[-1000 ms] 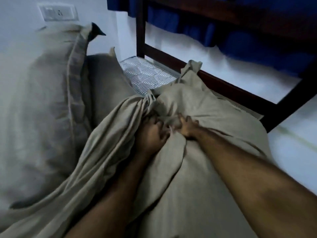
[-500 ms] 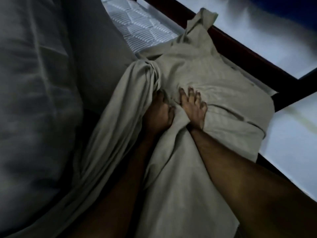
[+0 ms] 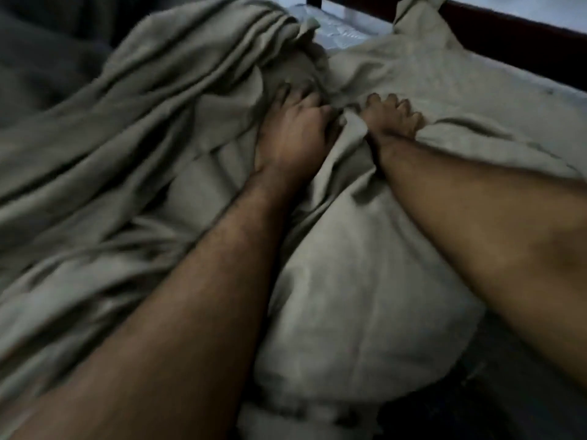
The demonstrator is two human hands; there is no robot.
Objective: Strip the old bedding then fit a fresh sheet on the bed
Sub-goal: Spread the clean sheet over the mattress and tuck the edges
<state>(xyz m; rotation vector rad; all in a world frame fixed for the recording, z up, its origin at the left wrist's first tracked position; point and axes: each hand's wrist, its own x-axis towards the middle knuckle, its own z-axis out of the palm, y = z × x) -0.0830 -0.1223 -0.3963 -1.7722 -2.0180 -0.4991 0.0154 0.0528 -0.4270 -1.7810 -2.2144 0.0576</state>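
Gripping bunched beige sheet (image 3: 365,281) with my left hand (image 3: 295,134), fingers curled; my right hand (image 3: 394,119) claws adjacent fold.

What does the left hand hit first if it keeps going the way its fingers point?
Probably the bunched sheet directly ahead of the left hand; its fingers already dig into those folds. Bare mattress lies beyond, though depth is unclear.
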